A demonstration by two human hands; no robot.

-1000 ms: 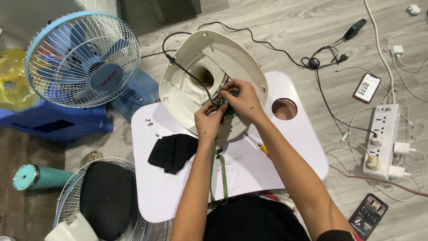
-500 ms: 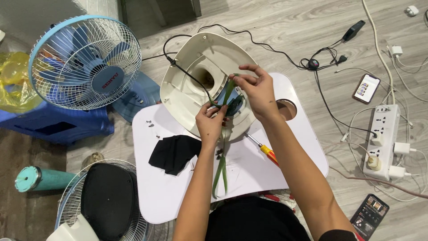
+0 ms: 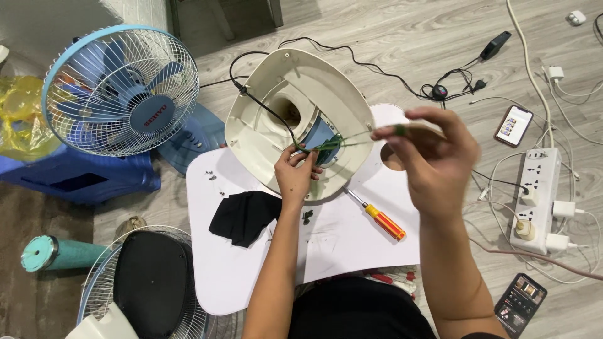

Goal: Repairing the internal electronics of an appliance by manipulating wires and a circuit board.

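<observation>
Since half a second ago the right hand [image 3: 433, 160] has been drawn up and out to the right, away from the fan base [image 3: 301, 122]; the green wire [image 3: 352, 139] is now pulled taut between the two hands, where earlier it hung down slack toward the body; by this the wire appears to be in the course of being drawn out of the housing. The wire is thin, green, stretched nearly level from the base's central opening to the right fingertips, which are pinched together on its end. The left hand [image 3: 296, 176] is held at the lower rim of the base, fingers curled and pressed on the wire where it leaves the blue inner part. The base is cream, shell-shaped, tilted underside-up at the far edge of the white table [image 3: 251, 276]; a black cord runs into it. Just beside on the table lie an orange-handled screwdriver [image 3: 377, 216] and a black cloth [image 3: 244, 216]; a blue fan [image 3: 122, 94] stands well apart on the left.
</observation>
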